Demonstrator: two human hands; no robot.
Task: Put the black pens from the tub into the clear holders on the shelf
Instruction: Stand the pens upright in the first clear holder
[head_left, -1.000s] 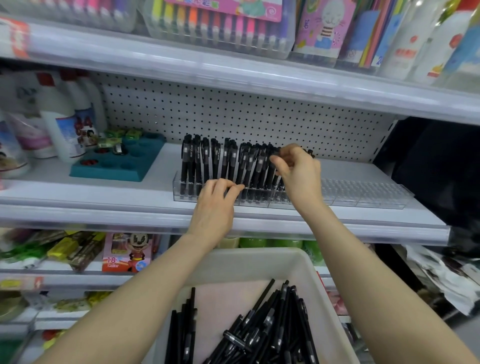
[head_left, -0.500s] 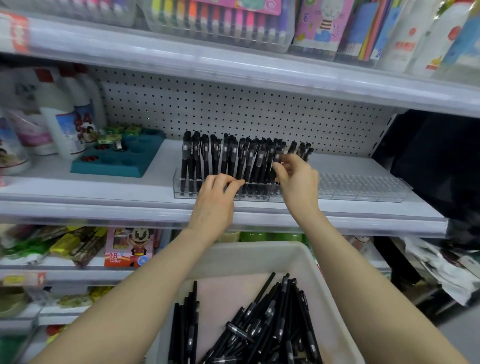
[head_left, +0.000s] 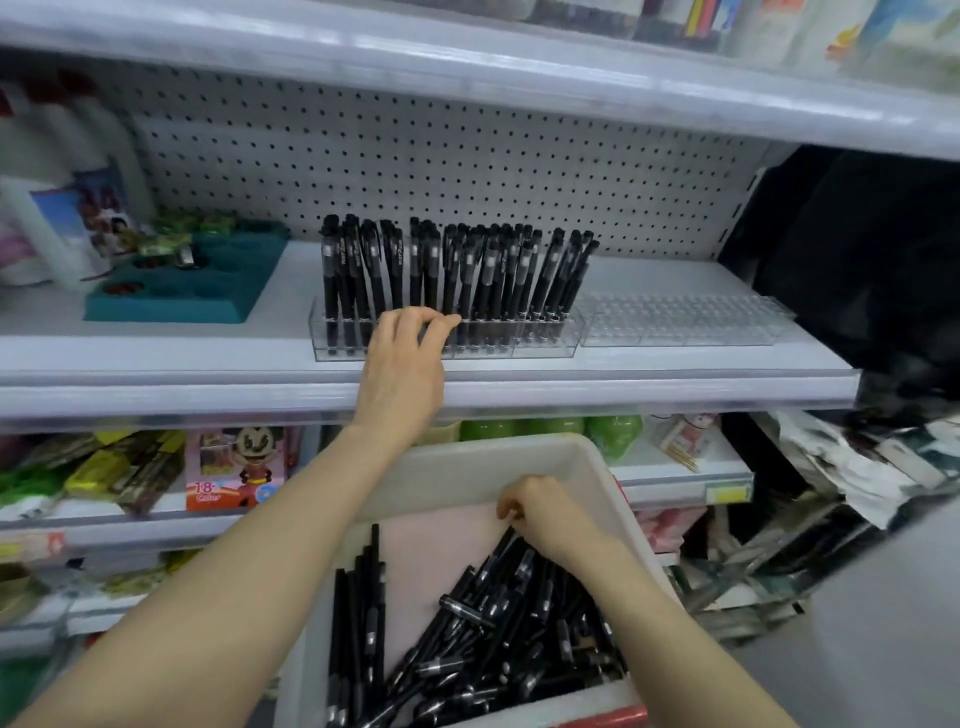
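Note:
A clear holder (head_left: 545, 345) on the middle shelf carries several upright black pens (head_left: 457, 275). My left hand (head_left: 402, 364) sits at its front, fingers curled over the front wall. A second clear holder (head_left: 680, 325) to the right stands empty. Below the shelf, a pale tub (head_left: 498, 454) holds a heap of loose black pens (head_left: 493, 623). My right hand (head_left: 545, 519) is down inside the tub, its fingers curled round the top end of a black pen (head_left: 506, 543) in the heap.
A teal tray (head_left: 182, 286) and white bottles (head_left: 52, 218) stand on the shelf to the left. A pegboard (head_left: 441, 156) backs the shelf, under an upper shelf (head_left: 467, 73). Packaged goods (head_left: 234, 467) fill the lower shelf; a dark gap (head_left: 872, 260) lies right.
My right hand left the pens in the holder and dropped into the tub onto the loose pens. My left hand stayed on the holder's front. The view tilted down a little.

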